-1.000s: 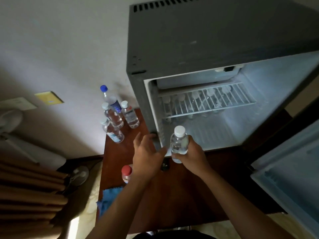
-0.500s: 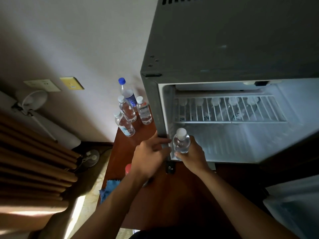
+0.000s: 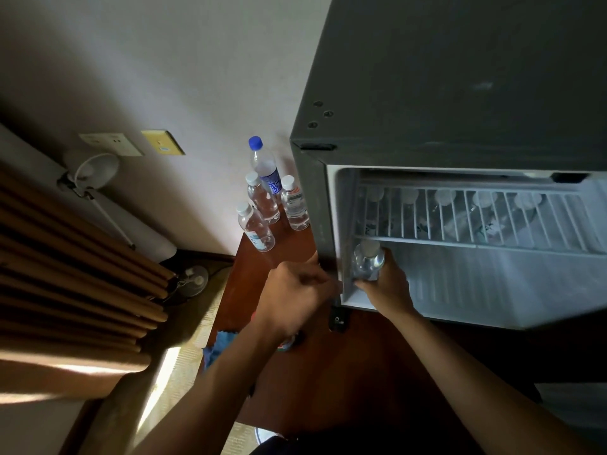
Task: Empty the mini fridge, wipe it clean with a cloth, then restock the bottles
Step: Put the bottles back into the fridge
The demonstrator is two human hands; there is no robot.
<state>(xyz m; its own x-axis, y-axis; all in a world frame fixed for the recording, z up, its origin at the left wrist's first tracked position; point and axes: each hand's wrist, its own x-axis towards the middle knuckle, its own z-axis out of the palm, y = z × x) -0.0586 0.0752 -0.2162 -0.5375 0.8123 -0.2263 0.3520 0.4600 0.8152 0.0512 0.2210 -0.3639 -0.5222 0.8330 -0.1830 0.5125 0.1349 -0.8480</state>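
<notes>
Right hand (image 3: 387, 290) grips bottle (image 3: 368, 261) at mini fridge (image 3: 460, 93) lower-left corner; left hand (image 3: 295, 300) fingers curled on fridge edge.

No text can be read; the labels on the water bottles (image 3: 264, 192) are too blurred.

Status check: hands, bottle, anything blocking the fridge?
Right hand grips bottle at fridge front-left corner, under shelf. Left hand on fridge's left edge. Lower floor ahead looks open.

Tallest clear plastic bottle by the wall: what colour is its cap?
Blue, on the tallest clear plastic bottle; head view shows it.
</notes>
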